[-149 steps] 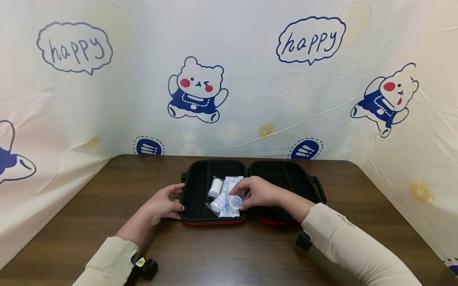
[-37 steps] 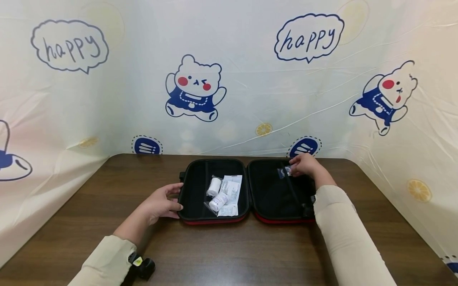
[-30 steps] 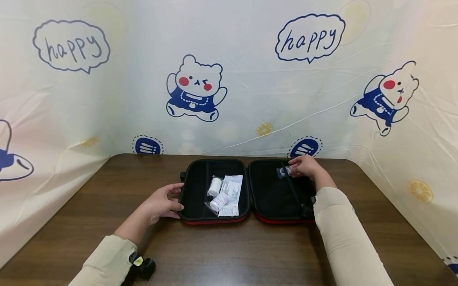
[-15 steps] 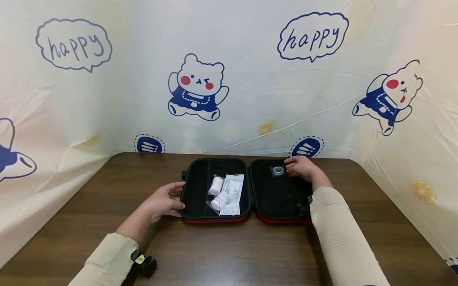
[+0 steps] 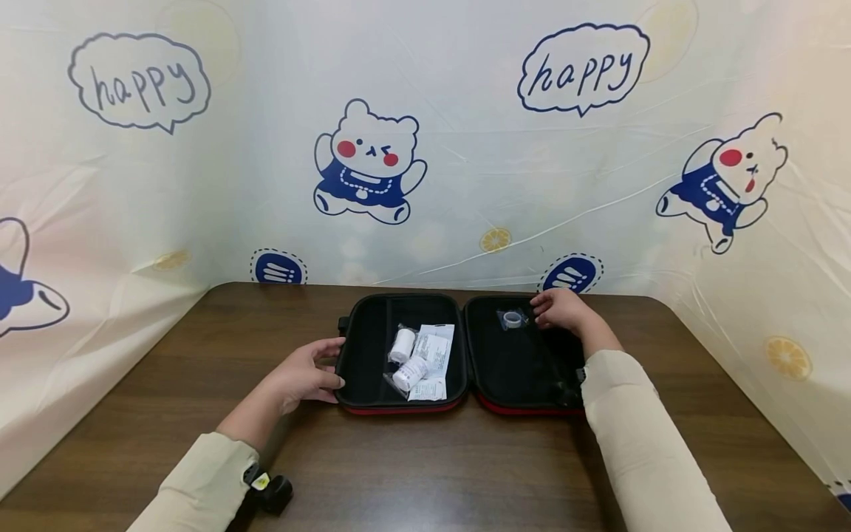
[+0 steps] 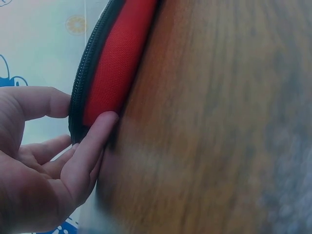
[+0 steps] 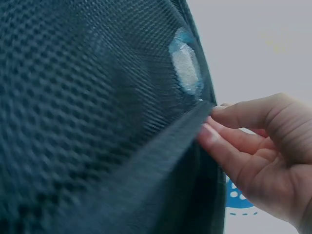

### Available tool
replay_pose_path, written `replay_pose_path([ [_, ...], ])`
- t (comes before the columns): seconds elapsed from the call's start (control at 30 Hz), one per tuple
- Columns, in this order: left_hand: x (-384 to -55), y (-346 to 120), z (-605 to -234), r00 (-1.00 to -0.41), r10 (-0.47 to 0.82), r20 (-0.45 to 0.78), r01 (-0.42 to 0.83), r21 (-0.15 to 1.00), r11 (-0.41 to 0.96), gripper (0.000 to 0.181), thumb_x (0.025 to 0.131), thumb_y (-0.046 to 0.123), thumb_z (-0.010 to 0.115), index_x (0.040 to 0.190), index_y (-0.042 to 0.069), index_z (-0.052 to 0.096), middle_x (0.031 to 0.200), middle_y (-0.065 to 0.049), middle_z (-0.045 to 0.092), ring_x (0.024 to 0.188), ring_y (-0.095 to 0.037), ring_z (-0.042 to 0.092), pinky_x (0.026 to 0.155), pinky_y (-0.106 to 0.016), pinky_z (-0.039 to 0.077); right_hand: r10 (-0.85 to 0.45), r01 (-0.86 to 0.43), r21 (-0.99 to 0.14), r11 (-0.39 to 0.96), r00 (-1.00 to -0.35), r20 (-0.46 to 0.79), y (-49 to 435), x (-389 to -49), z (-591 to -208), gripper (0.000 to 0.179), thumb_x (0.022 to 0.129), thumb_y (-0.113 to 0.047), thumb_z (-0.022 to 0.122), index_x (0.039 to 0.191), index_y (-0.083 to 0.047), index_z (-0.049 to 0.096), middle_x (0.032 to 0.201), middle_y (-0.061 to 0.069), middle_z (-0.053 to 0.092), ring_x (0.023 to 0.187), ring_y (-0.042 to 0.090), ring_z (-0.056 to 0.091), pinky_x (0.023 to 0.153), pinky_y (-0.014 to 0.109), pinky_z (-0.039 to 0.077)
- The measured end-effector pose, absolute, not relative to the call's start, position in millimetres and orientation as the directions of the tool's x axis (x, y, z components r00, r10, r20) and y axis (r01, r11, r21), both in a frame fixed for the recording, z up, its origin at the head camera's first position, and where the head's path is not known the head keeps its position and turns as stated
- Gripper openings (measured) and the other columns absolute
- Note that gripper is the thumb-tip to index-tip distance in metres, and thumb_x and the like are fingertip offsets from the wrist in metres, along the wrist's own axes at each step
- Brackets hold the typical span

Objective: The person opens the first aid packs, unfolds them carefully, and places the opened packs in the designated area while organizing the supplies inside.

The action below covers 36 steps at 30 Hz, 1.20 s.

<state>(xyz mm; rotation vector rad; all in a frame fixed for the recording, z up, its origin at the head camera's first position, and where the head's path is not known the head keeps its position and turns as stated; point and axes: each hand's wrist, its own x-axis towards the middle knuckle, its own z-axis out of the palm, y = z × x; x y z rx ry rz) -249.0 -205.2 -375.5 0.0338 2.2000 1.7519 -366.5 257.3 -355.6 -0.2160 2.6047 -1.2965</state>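
Observation:
A black case with red sides lies unfolded on the table, its left half [image 5: 362, 355] beside its right half [image 5: 505, 369]. My left hand [image 5: 309, 375] holds the left half at its outer side, thumb and fingers round the zipped edge [image 6: 85, 73]. At the far edge of the right half, my right hand [image 5: 561, 309] pinches the hem [image 7: 170, 141] of a black mesh pocket [image 7: 97, 97]. Behind the mesh lies a small white ring-shaped roll [image 5: 512, 319] in clear wrapping, left of the fingers and apart from them.
Two wrapped white rolls [image 5: 402, 346] and white printed packets [image 5: 435, 355] lie in the left half. Wooden tabletop [image 5: 425, 465] stretches in front of the case. A printed curtain [image 5: 266, 177] stands behind the table.
My right hand carried the ring-shaped roll from the left half into the right half's pocket and let go of it. The roll shifted left. My left hand stayed on the case.

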Motion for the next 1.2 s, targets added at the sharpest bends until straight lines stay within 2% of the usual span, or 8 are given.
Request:
replay_pose_path([
  [0.27, -248, -206, -376, -0.946, 0.219, -0.241, -0.185, 0.951, 0.248, 0.079, 0.081, -0.013, 0.064, 0.151, 0.003, 0.029, 0.147, -0.026, 0.027, 0.114, -0.039, 0.046, 0.076, -0.046, 0.058, -0.274, -0.135, -0.756, 0.640, -0.960, -0.061, 254, -358, -343, 0.040, 0.088, 0.012, 0.058, 0.127, 0.017, 0.049, 0.125, 0.036, 0.053, 0.104, 0.034, 0.061, 0.080, 0.036, 0.058],
  [0.43, -248, -206, -376, -0.944, 0.222, -0.244, -0.185, 0.949, 0.256, 0.080, 0.081, -0.013, 0.065, 0.151, 0.002, 0.029, 0.148, -0.027, 0.025, 0.116, -0.041, 0.045, 0.075, -0.047, 0.058, -0.293, -0.168, -0.742, 0.649, -0.955, -0.040, 244, -352, -338, 0.040, 0.089, 0.010, 0.058, 0.128, 0.014, 0.051, 0.124, 0.034, 0.054, 0.107, 0.037, 0.060, 0.083, 0.038, 0.057],
  [0.67, -247, -205, -375, -0.946, 0.215, -0.242, -0.186, 0.951, 0.248, 0.079, 0.081, -0.013, 0.064, 0.150, 0.003, 0.030, 0.148, -0.026, 0.026, 0.117, -0.042, 0.044, 0.075, -0.047, 0.058, -0.350, -0.254, -0.718, 0.649, -0.937, 0.015, 229, -347, -329, 0.036, 0.088, 0.007, 0.060, 0.124, 0.010, 0.057, 0.121, 0.032, 0.057, 0.097, 0.031, 0.064, 0.080, 0.040, 0.057],
  [1.0, -246, -205, -374, -0.947, 0.212, -0.242, -0.185, 0.949, 0.256, 0.080, 0.081, -0.013, 0.064, 0.151, 0.002, 0.029, 0.149, -0.026, 0.025, 0.120, -0.043, 0.042, 0.075, -0.046, 0.058, -0.427, -0.326, -0.755, 0.569, -0.902, 0.068, 203, -340, -321, 0.033, 0.089, 0.002, 0.065, 0.122, 0.003, 0.060, 0.116, 0.026, 0.061, 0.103, 0.030, 0.062, 0.085, 0.037, 0.056],
  [1.2, -246, -204, -374, -0.946, 0.209, -0.248, -0.191, 0.947, 0.257, 0.080, 0.081, -0.014, 0.064, 0.151, 0.003, 0.029, 0.148, -0.026, 0.025, 0.119, -0.043, 0.043, 0.075, -0.046, 0.058, -0.454, -0.368, -0.732, 0.573, -0.886, 0.090, 185, -334, -317, 0.033, 0.088, -0.002, 0.069, 0.121, -0.002, 0.064, 0.116, 0.021, 0.064, 0.100, 0.026, 0.064, 0.085, 0.040, 0.055],
])
